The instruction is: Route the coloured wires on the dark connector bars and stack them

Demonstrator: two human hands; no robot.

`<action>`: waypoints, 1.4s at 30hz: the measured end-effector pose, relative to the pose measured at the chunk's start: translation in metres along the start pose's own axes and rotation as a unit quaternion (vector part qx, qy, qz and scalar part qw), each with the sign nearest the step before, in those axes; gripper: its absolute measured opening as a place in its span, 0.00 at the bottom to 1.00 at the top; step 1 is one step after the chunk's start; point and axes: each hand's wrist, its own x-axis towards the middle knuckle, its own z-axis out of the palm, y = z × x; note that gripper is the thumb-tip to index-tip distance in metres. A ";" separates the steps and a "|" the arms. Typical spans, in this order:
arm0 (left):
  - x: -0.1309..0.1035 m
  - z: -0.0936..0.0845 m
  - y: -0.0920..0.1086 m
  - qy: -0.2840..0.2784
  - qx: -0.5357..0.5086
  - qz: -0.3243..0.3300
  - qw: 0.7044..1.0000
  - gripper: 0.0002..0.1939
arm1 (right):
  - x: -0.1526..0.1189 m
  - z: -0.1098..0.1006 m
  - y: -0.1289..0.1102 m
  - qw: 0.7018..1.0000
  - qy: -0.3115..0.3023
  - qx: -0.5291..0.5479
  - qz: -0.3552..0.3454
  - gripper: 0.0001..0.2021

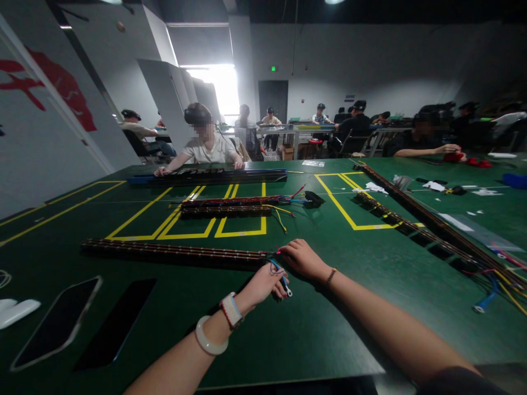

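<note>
A long bundle of dark brown strips (177,253) lies across the green table before me, with wires coming out at its right end. My left hand (263,284) is closed around a blue cable (285,282) at that end; the cable's metal ring terminal (289,293) sticks out past my fingers. Just to the right, my right hand (303,258) has its fingers bent together at the tip of a red wire (278,251), though the fingertips are partly hidden. Both hands are low over the tabletop.
Shorter strip bundles with loose wires (230,207) lie beyond, among yellow tape outlines (242,234). Longer wired strips (415,225) run down the right side. Two phones (57,321) lie at front left. Across the table, a person (209,145) handles a long dark piece (214,176).
</note>
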 end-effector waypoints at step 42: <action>0.000 -0.001 0.000 0.008 -0.009 0.000 1.000 0.17 | 0.013 0.007 0.020 0.994 0.062 -0.064 0.057 0.15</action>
